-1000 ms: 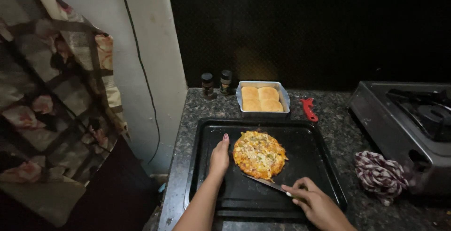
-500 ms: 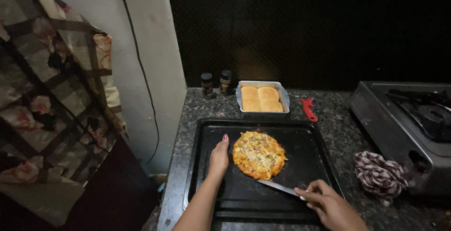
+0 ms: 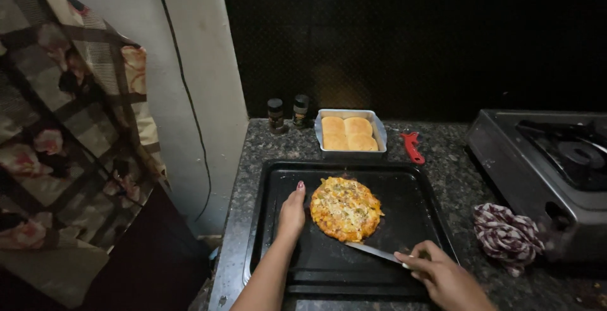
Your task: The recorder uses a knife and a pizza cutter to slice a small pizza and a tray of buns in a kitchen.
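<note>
Now the small pizza [image 3: 346,208] at the middle of the black tray [image 3: 417,191] is being steadied by the flat, open left hand [image 3: 292,213] at its nine o'clock, while a knife [image 3: 373,252], gripped by the right hand [image 3: 442,276], is being slid under from five o'clock.

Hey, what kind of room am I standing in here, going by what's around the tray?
Most likely a home kitchen: a steel gas stove stands on a speckled dark stone counter, a metal tin of golden bread rolls sits by two small dark spice jars, and a round cheese-topped pizza lies on a black baking tray.
</note>
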